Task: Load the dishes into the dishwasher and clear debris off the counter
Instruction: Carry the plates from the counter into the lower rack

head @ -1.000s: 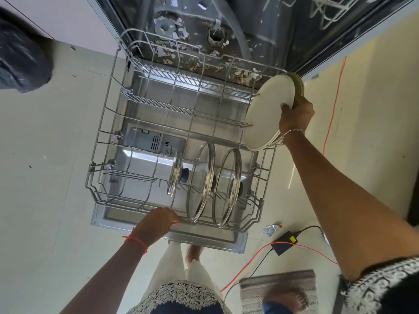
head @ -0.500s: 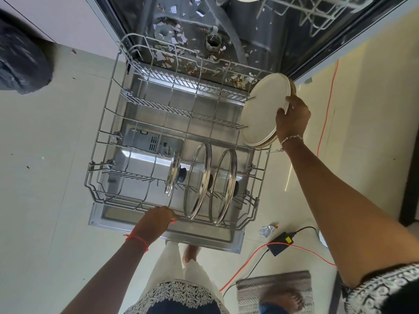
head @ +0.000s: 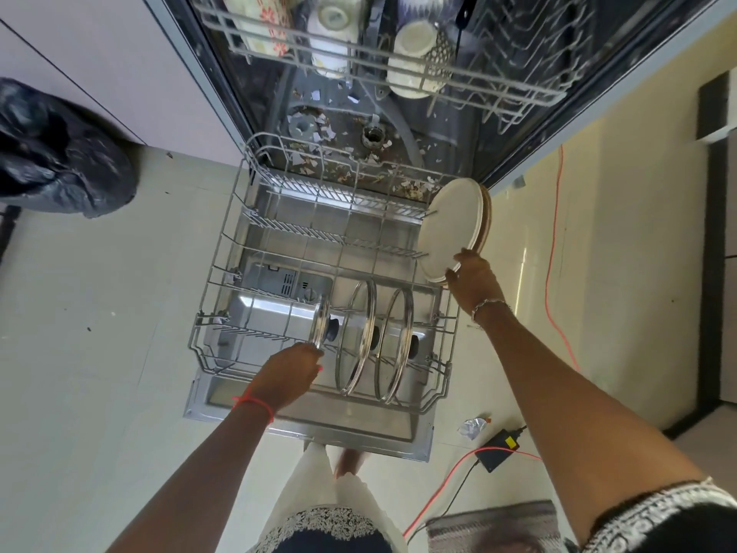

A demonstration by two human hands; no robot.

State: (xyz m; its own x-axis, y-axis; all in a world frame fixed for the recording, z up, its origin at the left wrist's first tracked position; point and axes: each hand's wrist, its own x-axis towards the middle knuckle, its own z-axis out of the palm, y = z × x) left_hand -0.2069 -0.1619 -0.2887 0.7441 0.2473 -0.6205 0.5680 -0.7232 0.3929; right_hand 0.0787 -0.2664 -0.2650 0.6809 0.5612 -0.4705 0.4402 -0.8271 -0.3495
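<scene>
The lower dishwasher rack (head: 223,249) is pulled out over the open door. Three glass lids stand upright in its front right part: a small one (head: 321,323) and two larger ones (head: 357,337) (head: 395,345). My right hand (head: 472,279) grips the lower edge of a stack of cream plates (head: 448,229), held on edge at the rack's right rear side. My left hand (head: 285,377) rests on the rack's front rim, fingers touching the small lid's bottom edge. Food scraps and paper bits (head: 359,169) litter the dishwasher floor.
The upper rack (head: 438,69) holds several cups and bowls. A black rubbish bag (head: 60,157) sits on the floor at left. A red cable (head: 554,241), a black adapter (head: 498,453), a foil scrap (head: 472,427) and a grey mat (head: 494,528) lie at right.
My right hand has brought the plates lower and nearer the rack's right side, sliding its grip to their bottom edge. The view has tilted up, revealing the upper rack. My left hand stays put.
</scene>
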